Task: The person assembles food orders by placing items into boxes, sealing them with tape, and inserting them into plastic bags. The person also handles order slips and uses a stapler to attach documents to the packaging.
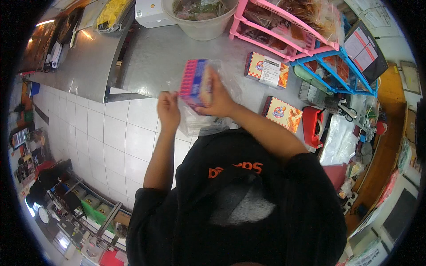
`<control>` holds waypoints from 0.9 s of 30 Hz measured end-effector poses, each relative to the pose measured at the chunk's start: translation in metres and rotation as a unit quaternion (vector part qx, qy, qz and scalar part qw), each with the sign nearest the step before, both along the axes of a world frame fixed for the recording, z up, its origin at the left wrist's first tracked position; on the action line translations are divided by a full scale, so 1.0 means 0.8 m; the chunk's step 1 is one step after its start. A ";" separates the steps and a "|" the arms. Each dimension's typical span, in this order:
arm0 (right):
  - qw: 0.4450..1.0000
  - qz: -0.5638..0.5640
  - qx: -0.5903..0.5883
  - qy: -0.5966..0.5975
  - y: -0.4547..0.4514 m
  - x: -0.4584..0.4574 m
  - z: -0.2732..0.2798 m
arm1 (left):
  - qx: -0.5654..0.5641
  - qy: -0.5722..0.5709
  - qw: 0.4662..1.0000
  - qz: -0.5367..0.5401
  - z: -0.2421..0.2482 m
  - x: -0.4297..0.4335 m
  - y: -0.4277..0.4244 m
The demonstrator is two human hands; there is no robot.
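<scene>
A printed cardboard food box (194, 81), red and blue on its sides, is tilted above the steel counter. My right hand (218, 96) grips it from the right, with the thumb at its lower end. A clear plastic bag (196, 123) hangs below the box, and its thin film also shows behind my right hand. Left of the box, my left hand (168, 108) has curled fingers close to the box's edge. Blur hides whether they pinch the bag film. Two similar boxes lie to the right, one box (252, 66) bearing a paper slip (270, 71), the other box (283, 113) without one.
On the steel counter (153, 60) stand a plastic tub (203, 28), a pink rack (271, 41) of bagged food and a blue rack (336, 74). A tablet (366, 53) leans there. A red tape dispenser (312, 128) sits beside stacked plastic bags (337, 139). White floor tiles (113, 133) lie left.
</scene>
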State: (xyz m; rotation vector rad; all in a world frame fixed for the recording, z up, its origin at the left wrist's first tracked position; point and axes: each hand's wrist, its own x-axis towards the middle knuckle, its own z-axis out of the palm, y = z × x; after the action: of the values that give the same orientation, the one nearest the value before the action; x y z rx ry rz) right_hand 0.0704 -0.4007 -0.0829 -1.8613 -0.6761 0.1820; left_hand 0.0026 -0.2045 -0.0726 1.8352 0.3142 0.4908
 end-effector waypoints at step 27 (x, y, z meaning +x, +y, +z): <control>0.786 0.162 -0.566 0.186 -0.163 0.018 0.125 | -0.309 -0.015 0.922 -0.232 0.242 -0.019 0.033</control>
State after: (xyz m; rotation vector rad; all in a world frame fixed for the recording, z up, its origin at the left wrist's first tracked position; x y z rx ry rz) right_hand 0.0851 -0.5311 0.0173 -2.6764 -0.6376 1.4106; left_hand -0.0125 -0.1782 0.1207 1.2203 -0.0038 0.0647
